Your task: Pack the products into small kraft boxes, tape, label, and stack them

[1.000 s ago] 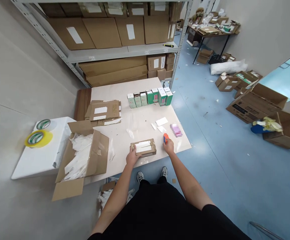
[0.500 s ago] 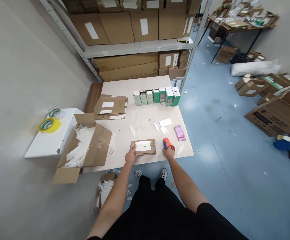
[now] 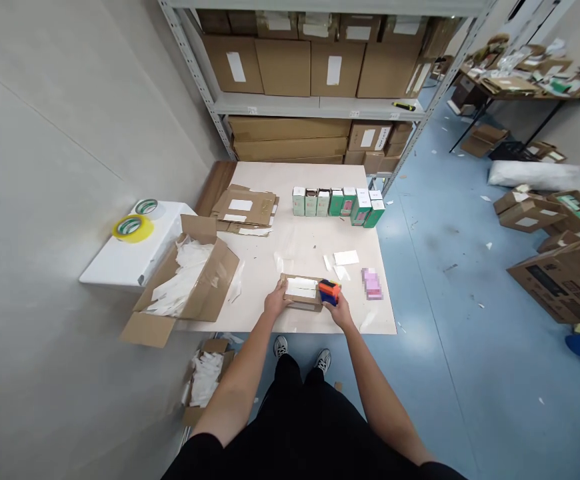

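Observation:
A small flat cardboard box [image 3: 304, 304] with a white label on top lies near the front edge of the table. My left hand [image 3: 276, 301] grips its left end, with the fingers partly hidden against the side. In my right hand [image 3: 339, 312] is an orange and blue tape dispenser [image 3: 329, 291], held at the box's right end. Whether its tape touches the cardboard I cannot tell. Just behind the box lie white paper pieces [image 3: 346, 258], and to the right is a pink, blurred-out item [image 3: 371, 284].
Green and white small boxes [image 3: 337, 202] stand in a row at the back. Flattened cardboard [image 3: 245, 205] is stacked at the back left. An open carton [image 3: 215, 287] of white paper sits at the left, beside tape rolls [image 3: 133, 228]. Behind the table rises a shelf rack [image 3: 290, 105].
My right hand has lifted the tape dispenser from the table to the right of the box and brought it left, over the box's right end. My left hand stays on the box. The view has shifted.

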Demonstrator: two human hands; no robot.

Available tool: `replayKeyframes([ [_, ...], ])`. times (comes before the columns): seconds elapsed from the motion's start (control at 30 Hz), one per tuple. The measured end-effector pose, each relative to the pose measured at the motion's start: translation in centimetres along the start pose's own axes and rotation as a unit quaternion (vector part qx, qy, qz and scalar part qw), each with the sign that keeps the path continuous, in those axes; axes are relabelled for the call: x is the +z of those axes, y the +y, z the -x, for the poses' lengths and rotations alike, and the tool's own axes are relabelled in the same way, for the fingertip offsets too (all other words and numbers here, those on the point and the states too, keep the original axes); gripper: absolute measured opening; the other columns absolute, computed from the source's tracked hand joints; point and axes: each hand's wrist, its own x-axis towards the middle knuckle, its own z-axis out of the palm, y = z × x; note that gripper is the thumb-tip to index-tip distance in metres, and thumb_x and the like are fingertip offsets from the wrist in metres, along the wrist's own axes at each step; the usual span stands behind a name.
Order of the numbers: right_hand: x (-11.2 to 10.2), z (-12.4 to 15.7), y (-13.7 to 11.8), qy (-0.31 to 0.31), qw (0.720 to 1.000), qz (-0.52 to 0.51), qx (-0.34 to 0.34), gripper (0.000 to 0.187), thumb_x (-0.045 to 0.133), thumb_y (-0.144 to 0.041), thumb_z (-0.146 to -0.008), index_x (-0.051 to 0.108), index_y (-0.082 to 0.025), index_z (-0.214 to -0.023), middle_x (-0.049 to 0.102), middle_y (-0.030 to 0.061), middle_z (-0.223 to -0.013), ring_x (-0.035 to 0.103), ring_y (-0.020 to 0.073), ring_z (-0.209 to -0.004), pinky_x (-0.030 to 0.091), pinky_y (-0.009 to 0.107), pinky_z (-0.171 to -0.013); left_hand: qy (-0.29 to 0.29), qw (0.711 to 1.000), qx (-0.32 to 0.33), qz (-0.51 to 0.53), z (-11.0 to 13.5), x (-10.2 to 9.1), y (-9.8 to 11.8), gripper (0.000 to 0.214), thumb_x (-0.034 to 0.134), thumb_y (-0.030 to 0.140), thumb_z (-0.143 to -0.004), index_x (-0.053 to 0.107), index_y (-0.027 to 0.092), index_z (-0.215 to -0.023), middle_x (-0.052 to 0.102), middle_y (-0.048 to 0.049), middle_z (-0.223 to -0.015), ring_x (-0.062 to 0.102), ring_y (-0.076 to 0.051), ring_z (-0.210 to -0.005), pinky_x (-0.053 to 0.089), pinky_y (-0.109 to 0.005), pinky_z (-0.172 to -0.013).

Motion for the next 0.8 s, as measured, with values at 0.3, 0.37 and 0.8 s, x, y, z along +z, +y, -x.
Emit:
replayKeyframes([
  [0.3,6.1,-1.9,-4.9,-0.082,0.986,-0.136,0.059,0.062,0.085,-0.042,-0.065,0.066,-0.021,-0.120,0.076,0.0078,-0.113,0.070,0.0305,-0.108,0.053,0.048,-0.102,0.018,0.996,0.013,0.086,0.8,0.8,-0.4,0.092,0.082,0.044,-0.081,0.035,0.038,-0.160,0.017,-0.0004,-0.173,0.052,-0.028,-0.142,0.047,-0.034,-0.109],
  [0.37,6.2,-1.7,-4.5,-0.073,0.989,-0.113,0.065,0.059,0.084,-0.045,-0.067,0.066,-0.022,-0.118,0.076,0.0078,-0.112,0.070,0.0306,-0.108,0.053,0.048,-0.102,0.021,0.994,0.012,0.103,1.3,1.0,-0.6,0.090,0.079,0.040,-0.082,0.034,0.040,-0.160,0.016,0.0007,-0.173,0.053,-0.028,-0.140,0.048,-0.036,-0.109],
  [0.8,6.2,-2.1,-5.0,-0.093,0.993,0.002,0.069,0.059,0.081,-0.051,-0.071,0.067,-0.021,-0.119,0.075,0.0083,-0.111,0.069,0.0301,-0.106,0.053,0.046,-0.099,0.066,0.968,0.108,0.217,0.4,-4.9,1.4,0.051,0.052,0.020,-0.095,0.058,0.018,-0.145,0.058,-0.0120,-0.150,0.049,-0.027,-0.143,0.037,-0.041,-0.120],
])
